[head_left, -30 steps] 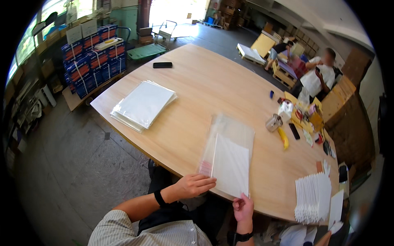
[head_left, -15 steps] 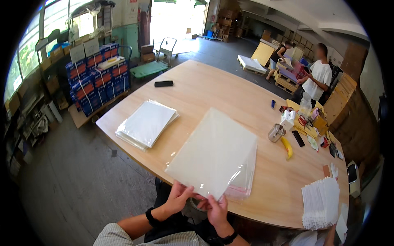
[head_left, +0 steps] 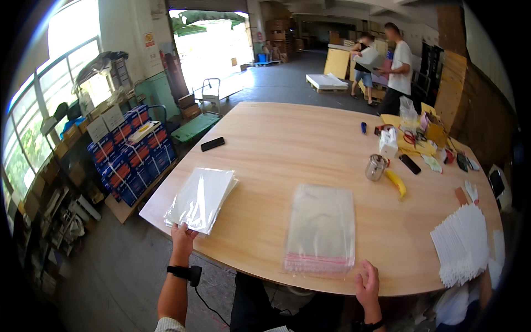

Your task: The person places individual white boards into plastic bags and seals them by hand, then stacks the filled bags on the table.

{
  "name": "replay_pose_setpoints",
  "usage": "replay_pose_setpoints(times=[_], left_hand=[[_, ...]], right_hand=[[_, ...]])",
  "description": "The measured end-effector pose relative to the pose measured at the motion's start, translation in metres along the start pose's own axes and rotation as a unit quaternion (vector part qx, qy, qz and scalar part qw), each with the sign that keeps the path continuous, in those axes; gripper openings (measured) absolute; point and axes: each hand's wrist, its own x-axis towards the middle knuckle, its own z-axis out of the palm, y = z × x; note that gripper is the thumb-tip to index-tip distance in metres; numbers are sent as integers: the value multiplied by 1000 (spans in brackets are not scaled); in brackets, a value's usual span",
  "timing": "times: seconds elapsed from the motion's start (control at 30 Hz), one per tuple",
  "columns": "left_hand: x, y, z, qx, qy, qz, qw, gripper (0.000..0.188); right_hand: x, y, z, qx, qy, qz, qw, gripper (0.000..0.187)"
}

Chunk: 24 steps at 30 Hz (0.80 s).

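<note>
Against the left hand (head_left: 183,239), sleeved white sheets (head_left: 200,193), any pinch indiscernible; just left of the loosely uncurled, empty right hand (head_left: 368,283), clear plastic bags (head_left: 321,226).

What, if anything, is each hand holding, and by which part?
The left hand touches the near edge of the clear-wrapped white stack; whether it grips cannot be told. The right hand holds nothing.

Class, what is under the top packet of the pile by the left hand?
Under the top packet, edges of other packets jut out on the right, above the table. The rest is covered, so their number cannot be told.
</note>
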Motion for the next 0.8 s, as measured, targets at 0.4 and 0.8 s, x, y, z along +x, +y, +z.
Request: replay_pose_setpoints(times=[0.4, 0.8], left_hand=[[-11, -16, 28, 676, -22, 361, 642, 62], [-12, -51, 36, 721, -38, 272, 636, 47]], right_hand=[[-4, -4, 9, -136, 3, -46, 990, 48], [-2, -8, 12, -152, 2, -42, 988, 40]])
